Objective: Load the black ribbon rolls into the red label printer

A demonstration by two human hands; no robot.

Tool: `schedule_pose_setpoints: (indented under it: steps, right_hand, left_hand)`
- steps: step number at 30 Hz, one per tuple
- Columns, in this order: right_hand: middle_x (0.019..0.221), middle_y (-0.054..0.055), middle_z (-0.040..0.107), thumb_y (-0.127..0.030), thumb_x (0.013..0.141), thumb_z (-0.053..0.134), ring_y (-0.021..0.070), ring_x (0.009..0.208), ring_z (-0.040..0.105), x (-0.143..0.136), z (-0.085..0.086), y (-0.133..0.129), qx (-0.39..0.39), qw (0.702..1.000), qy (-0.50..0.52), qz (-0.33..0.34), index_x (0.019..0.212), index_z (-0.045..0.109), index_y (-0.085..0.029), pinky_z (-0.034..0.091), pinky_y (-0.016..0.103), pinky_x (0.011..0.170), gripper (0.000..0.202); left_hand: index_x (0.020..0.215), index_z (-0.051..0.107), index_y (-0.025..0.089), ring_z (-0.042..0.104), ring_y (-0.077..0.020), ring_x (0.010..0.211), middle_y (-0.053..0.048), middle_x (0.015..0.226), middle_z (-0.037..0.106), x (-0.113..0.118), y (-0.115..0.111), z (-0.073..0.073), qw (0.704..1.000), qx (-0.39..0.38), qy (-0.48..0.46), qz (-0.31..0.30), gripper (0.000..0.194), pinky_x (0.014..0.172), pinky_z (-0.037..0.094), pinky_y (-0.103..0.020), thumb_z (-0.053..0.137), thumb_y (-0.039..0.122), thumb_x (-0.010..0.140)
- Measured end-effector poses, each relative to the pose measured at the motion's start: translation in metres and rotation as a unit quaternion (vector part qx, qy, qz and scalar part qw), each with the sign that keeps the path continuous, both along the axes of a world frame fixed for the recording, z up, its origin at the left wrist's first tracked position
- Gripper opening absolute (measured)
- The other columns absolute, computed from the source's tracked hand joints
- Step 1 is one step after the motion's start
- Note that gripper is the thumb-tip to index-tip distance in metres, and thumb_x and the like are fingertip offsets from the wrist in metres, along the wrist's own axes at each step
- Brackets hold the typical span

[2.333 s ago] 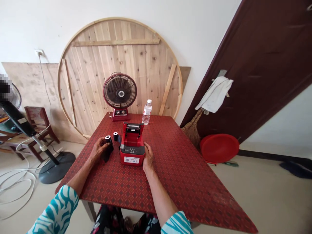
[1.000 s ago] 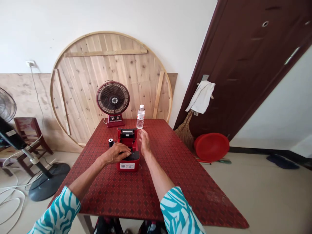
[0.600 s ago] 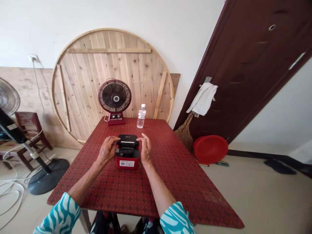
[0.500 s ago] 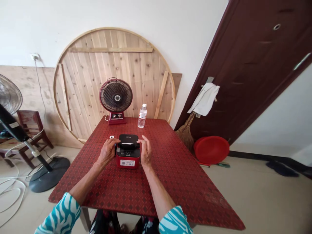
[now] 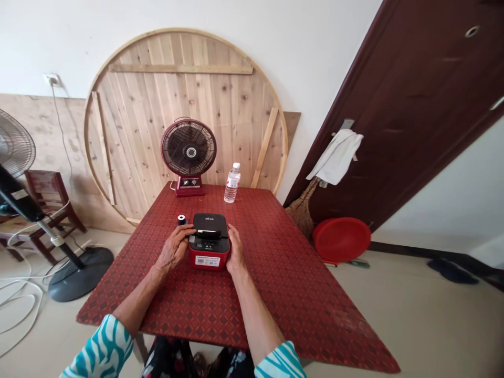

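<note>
A small red printer (image 5: pixel 209 253) with a black lid sits closed in the middle of the red patterned table (image 5: pixel 275 273). My left hand (image 5: pixel 175 245) rests against its left side, fingers on the lid's edge. Against the printer's right side lies my right hand (image 5: pixel 235 251). A short strip of white paper shows at the lid's slot. One small black roll (image 5: pixel 181 219) stands on the table just left of the printer, beyond my left hand.
A red table fan (image 5: pixel 189 156) and a water bottle (image 5: pixel 232 182) stand at the table's far end. A round wooden tabletop (image 5: pixel 157 94) leans on the wall. A standing fan (image 5: pixel 23 199) and chair are left; a red basin (image 5: pixel 342 239) and broom by the door, right.
The printer's lid was open; both hands pushed it down and it is now closed. My left hand let go of the dark roll it held earlier, and both hands now flank the printer.
</note>
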State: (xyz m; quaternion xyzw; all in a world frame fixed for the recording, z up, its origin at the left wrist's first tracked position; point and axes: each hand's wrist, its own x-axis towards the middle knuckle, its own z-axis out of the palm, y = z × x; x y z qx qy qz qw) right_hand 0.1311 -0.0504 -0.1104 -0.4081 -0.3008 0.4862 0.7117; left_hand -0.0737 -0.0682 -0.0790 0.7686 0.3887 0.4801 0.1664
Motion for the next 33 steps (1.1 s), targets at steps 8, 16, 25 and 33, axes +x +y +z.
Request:
schedule_pose_setpoints:
  steps: [8, 16, 25, 33]
  right_hand:
    - [0.106, 0.001, 0.075, -0.052, 0.071, 0.071, 0.0218, 0.102, 0.067, 0.005, 0.011, 0.003, -0.012, 0.999, 0.003, 0.039, 0.115, 0.066, -0.027, 0.051, 0.036, 0.09, 0.05]
    - [0.111, 0.001, 0.073, -0.043, 0.067, 0.074, 0.0218, 0.105, 0.066, 0.005, 0.017, -0.002, -0.032, 0.999, -0.004, 0.015, 0.112, 0.066, -0.027, 0.049, 0.038, 0.095, 0.048]
    - [0.12, 0.003, 0.069, -0.058, 0.074, 0.064, 0.0211, 0.114, 0.061, -0.004, 0.003, -0.007, 0.018, 1.0, 0.021, -0.016, 0.113, 0.065, -0.025, 0.045, 0.037, 0.1, 0.051]
    - [0.105, 0.002, 0.074, -0.056, 0.076, 0.061, 0.0197, 0.097, 0.066, -0.005, -0.015, -0.005, -0.016, 0.997, -0.025, -0.075, 0.11, 0.068, -0.022, 0.049, 0.033, 0.086, 0.049]
  left_hand:
    - [0.119, 0.064, 0.017, 0.058, -0.0207, 0.121, -0.012, 0.13, 0.06, 0.0, 0.0, -0.005, 0.998, 0.052, 0.012, -0.016, 0.039, 0.105, 0.048, -0.039, 0.035, 0.013, 0.093]
    - [0.12, 0.062, 0.018, 0.058, -0.0203, 0.121, -0.012, 0.13, 0.06, 0.0, 0.003, -0.013, 0.995, 0.101, 0.018, -0.019, 0.044, 0.104, 0.049, -0.039, 0.036, 0.004, 0.087]
    - [0.131, 0.056, 0.02, 0.061, -0.0214, 0.114, -0.011, 0.126, 0.061, -0.001, -0.004, -0.014, 0.994, 0.006, -0.106, -0.028, 0.042, 0.099, 0.05, -0.039, 0.043, 0.016, 0.091]
    - [0.13, 0.052, 0.009, 0.042, -0.0087, 0.037, 0.008, 0.05, 0.052, 0.009, -0.004, 0.002, 0.911, -0.299, -0.279, -0.053, 0.061, 0.042, 0.031, -0.022, 0.063, 0.046, 0.082]
